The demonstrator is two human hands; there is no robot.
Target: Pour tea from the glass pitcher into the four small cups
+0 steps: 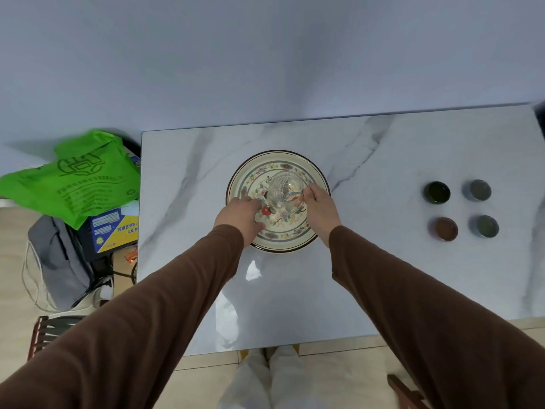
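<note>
Nearest to the camera it's just two brown sleeves (153, 314) stretched out straight over the marble tabletop (295, 290), arms running almost parallel and both aimed at the same spot. Past the cuffs, the left hand (240, 215) rests on the floral plate (236, 184), fingers curled and touching the left side of the glass pitcher (283, 191). The right hand (320, 208) comes in from the other side, its fingertips pinched at the pitcher's right edge, probably on the handle, though clear glass makes that hard to confirm. So the hands sit apart with the pitcher between them, both in contact with it, but I can't tell if either has a firm grip.

The pitcher stands upright in the middle of the plate, not lifted. I can't make out a tea level through the glass.

Well off to the right of the right hand are the four small cups (461, 209) in a two-by-two block. Whether anything's in them is too small to call. My read: pouring hasn't started, so lift, carry right and fill all four is left.

Left of the left hand, off the tabletop, there's a green bag (73, 184).
</note>
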